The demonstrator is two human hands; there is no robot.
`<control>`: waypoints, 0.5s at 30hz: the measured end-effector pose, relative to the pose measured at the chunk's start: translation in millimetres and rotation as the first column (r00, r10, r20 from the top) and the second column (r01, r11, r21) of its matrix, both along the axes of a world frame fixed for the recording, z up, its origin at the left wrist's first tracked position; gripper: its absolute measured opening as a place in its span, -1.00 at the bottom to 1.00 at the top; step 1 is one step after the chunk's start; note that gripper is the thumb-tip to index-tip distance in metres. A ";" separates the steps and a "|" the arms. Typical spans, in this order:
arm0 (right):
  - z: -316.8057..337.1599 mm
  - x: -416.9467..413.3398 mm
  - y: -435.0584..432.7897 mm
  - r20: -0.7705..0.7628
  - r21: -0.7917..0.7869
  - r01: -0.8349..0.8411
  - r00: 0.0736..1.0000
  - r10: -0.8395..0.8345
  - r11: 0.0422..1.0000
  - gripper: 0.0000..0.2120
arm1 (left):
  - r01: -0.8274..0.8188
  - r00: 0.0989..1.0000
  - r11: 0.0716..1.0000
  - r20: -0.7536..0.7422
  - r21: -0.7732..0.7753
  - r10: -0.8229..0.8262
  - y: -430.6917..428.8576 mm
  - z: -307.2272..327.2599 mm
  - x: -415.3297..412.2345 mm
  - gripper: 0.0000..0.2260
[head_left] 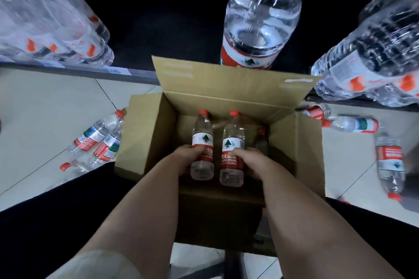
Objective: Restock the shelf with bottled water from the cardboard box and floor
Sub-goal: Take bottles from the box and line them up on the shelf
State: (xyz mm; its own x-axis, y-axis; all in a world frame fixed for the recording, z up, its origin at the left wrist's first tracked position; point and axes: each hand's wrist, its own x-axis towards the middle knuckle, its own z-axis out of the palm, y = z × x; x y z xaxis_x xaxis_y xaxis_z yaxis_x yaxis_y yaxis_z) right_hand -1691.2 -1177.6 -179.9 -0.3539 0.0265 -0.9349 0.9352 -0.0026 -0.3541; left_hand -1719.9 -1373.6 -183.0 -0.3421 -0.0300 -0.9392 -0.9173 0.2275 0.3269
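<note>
Clasping one water bottle (202, 137) at its label in left grip (190, 157), a second bottle (233, 139) in right grip (249, 161), both inside the cardboard box (145, 133). Probably full: weighty, slick, best held round the label. To lift up, clearing raised rear flap (226, 81) before the shelf (127, 73); loose bottles (95, 138) flanking on floor (45, 108).

The red label of the right-hand bottle (233, 142) reads "SPRING" beneath Chinese characters; other labels are too blurred
</note>
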 end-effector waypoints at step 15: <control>232.9 18.1 16.0 -0.472 -0.067 0.058 0.878 -0.083 0.996 -0.77 | 0.141 0.870 0.972 -0.492 0.186 -0.032 14.6 230.0 18.8 -0.55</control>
